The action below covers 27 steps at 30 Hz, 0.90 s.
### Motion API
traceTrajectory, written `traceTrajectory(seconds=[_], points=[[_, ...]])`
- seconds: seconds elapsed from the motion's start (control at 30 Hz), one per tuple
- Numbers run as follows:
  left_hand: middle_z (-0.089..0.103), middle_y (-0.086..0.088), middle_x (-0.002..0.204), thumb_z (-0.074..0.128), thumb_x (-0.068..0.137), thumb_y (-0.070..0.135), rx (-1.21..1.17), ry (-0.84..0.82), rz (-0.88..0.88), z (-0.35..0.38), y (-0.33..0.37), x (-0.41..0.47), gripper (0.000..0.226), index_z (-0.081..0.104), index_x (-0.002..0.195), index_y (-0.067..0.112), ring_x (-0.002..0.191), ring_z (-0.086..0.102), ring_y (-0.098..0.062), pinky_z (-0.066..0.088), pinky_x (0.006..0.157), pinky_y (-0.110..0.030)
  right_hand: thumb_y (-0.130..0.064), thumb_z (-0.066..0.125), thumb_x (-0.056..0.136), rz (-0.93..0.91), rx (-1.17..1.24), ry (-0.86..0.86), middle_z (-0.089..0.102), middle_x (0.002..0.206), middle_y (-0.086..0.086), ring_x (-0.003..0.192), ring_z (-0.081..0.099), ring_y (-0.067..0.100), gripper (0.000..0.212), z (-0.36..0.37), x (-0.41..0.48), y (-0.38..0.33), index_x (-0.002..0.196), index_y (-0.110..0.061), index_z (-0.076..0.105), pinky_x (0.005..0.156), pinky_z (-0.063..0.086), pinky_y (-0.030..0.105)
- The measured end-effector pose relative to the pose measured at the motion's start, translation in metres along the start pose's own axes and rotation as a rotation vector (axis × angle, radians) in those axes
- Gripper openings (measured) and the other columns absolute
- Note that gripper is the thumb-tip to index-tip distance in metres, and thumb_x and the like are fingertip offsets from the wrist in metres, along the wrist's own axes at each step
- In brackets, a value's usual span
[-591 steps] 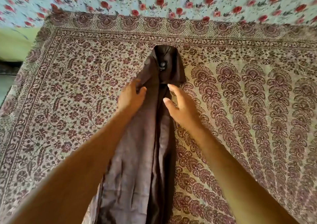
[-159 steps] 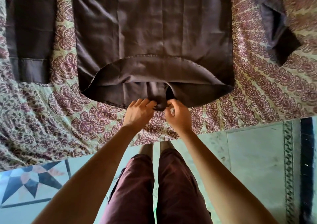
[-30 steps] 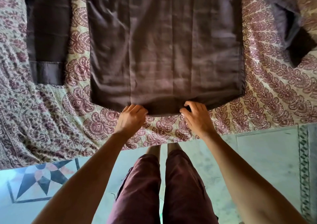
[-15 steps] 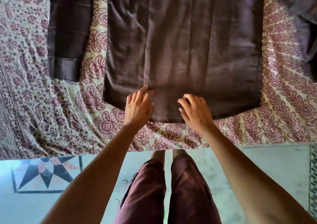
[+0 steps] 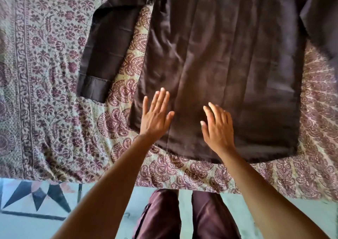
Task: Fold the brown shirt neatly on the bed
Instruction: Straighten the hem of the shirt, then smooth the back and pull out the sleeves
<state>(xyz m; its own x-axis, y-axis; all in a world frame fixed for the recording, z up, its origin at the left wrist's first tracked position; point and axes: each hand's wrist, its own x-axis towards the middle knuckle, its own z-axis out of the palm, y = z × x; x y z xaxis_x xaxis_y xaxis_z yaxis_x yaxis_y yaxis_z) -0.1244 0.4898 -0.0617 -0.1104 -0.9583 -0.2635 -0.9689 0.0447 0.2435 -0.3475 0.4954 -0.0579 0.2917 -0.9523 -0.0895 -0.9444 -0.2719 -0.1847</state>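
The brown shirt (image 5: 228, 61) lies spread flat on the bed, its hem toward me near the bed's front edge. Its left sleeve (image 5: 108, 46) runs down alongside the body with the cuff at the bottom. The right sleeve (image 5: 321, 19) reaches off toward the upper right. My left hand (image 5: 155, 114) rests open and flat with fingers spread on the lower left part of the shirt. My right hand (image 5: 217, 127) lies open, palm down, on the lower middle of the shirt. Neither hand holds any cloth.
The bed is covered by a cream and maroon patterned bedspread (image 5: 45, 101) whose front edge runs just before my legs (image 5: 182, 216). Below it is a pale tiled floor with a dark star motif (image 5: 36, 196) at lower left.
Both hands let go of the hem and slid up onto the shirt, fingers now spread flat. The view shifted so the shirt sits further right and more of the left sleeve shows.
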Motion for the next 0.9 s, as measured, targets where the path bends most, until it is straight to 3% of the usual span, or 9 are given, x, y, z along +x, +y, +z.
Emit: traceTrajectory(seconds=[0.07, 0.2, 0.3, 0.4, 0.47, 0.63, 0.7, 0.77, 0.9], points=[[0.026, -0.007, 0.154, 0.028, 0.093, 0.045, 0.047, -0.021, 0.119, 0.007, 0.017, 0.022, 0.06, 0.03, 0.145, 0.016, 0.141, 0.025, -0.02, 0.006, 0.113, -0.044, -0.034, 0.039, 0.09, 0.088, 0.006, -0.01, 0.036, 0.147, 0.015, 0.134, 0.032, 0.029, 0.056, 0.008, 0.024, 0.003, 0.139, -0.006, 0.037, 0.108, 0.019, 0.042], [0.028, -0.005, 0.153, 0.032, 0.092, 0.046, 0.155, -0.05, 0.271, 0.01, 0.0, 0.049, 0.058, 0.03, 0.145, 0.022, 0.139, 0.03, -0.021, 0.009, 0.112, -0.045, -0.045, 0.029, 0.091, 0.164, -0.03, -0.088, 0.02, 0.153, 0.017, 0.14, 0.023, 0.031, 0.067, 0.02, 0.043, 0.028, 0.146, -0.007, 0.022, 0.113, 0.012, 0.042], [0.019, -0.004, 0.156, 0.024, 0.092, 0.05, 0.145, 0.001, 0.001, -0.001, -0.046, 0.054, 0.064, 0.021, 0.148, 0.019, 0.143, 0.02, -0.02, 0.001, 0.114, -0.041, -0.046, 0.028, 0.092, 0.131, -0.022, -0.103, 0.014, 0.154, 0.017, 0.142, 0.018, 0.029, 0.068, 0.023, 0.041, 0.036, 0.147, -0.009, 0.018, 0.115, 0.009, 0.041], [0.009, -0.002, 0.158, 0.017, 0.092, 0.052, 0.096, 0.045, -0.307, -0.01, -0.063, 0.059, 0.067, 0.011, 0.15, 0.018, 0.145, 0.007, -0.018, -0.003, 0.115, -0.046, -0.044, 0.03, 0.091, 0.147, 0.007, -0.1, 0.018, 0.153, 0.018, 0.14, 0.021, 0.029, 0.067, 0.021, 0.043, 0.034, 0.146, -0.007, 0.022, 0.114, 0.01, 0.041], [0.01, -0.005, 0.158, 0.019, 0.092, 0.049, 0.033, 0.109, -0.37, -0.013, -0.042, 0.066, 0.067, 0.013, 0.149, 0.015, 0.145, 0.007, -0.019, -0.002, 0.115, -0.048, -0.043, 0.03, 0.091, 0.153, 0.037, -0.103, 0.021, 0.153, 0.018, 0.139, 0.023, 0.03, 0.065, 0.018, 0.044, 0.034, 0.145, -0.006, 0.024, 0.114, 0.011, 0.042], [0.029, -0.009, 0.152, 0.031, 0.093, 0.045, 0.069, 0.038, 0.099, 0.007, 0.062, 0.094, 0.058, 0.032, 0.144, 0.018, 0.139, 0.029, -0.024, 0.012, 0.112, -0.046, -0.042, 0.028, 0.092, 0.235, 0.026, -0.1, 0.023, 0.152, 0.017, 0.139, 0.027, 0.03, 0.064, 0.004, 0.057, 0.08, 0.144, -0.005, 0.025, 0.113, 0.012, 0.041], [0.032, -0.008, 0.151, 0.031, 0.093, 0.045, 0.098, 0.026, 0.147, 0.015, 0.078, 0.109, 0.055, 0.034, 0.143, 0.023, 0.137, 0.034, -0.025, 0.013, 0.112, -0.044, -0.043, 0.027, 0.092, 0.212, -0.011, -0.113, 0.024, 0.152, 0.015, 0.139, 0.027, 0.028, 0.065, -0.002, 0.062, 0.115, 0.144, -0.005, 0.025, 0.113, 0.013, 0.041], [0.029, -0.007, 0.152, 0.029, 0.093, 0.046, 0.097, 0.049, 0.025, 0.017, 0.069, 0.117, 0.056, 0.032, 0.144, 0.024, 0.139, 0.031, -0.024, 0.011, 0.113, -0.043, -0.045, 0.025, 0.093, 0.192, -0.046, -0.123, 0.024, 0.152, 0.015, 0.139, 0.027, 0.027, 0.065, -0.005, 0.06, 0.15, 0.145, -0.005, 0.024, 0.113, 0.013, 0.04], [0.014, -0.005, 0.157, 0.021, 0.091, 0.05, 0.011, 0.102, -0.412, 0.007, 0.032, 0.121, 0.063, 0.019, 0.148, 0.024, 0.144, 0.014, -0.024, 0.004, 0.115, -0.048, -0.047, 0.019, 0.096, 0.363, -0.02, -0.055, 0.027, 0.15, 0.019, 0.138, 0.028, 0.03, 0.066, -0.013, 0.042, 0.199, 0.143, -0.001, 0.027, 0.113, 0.018, 0.04]])
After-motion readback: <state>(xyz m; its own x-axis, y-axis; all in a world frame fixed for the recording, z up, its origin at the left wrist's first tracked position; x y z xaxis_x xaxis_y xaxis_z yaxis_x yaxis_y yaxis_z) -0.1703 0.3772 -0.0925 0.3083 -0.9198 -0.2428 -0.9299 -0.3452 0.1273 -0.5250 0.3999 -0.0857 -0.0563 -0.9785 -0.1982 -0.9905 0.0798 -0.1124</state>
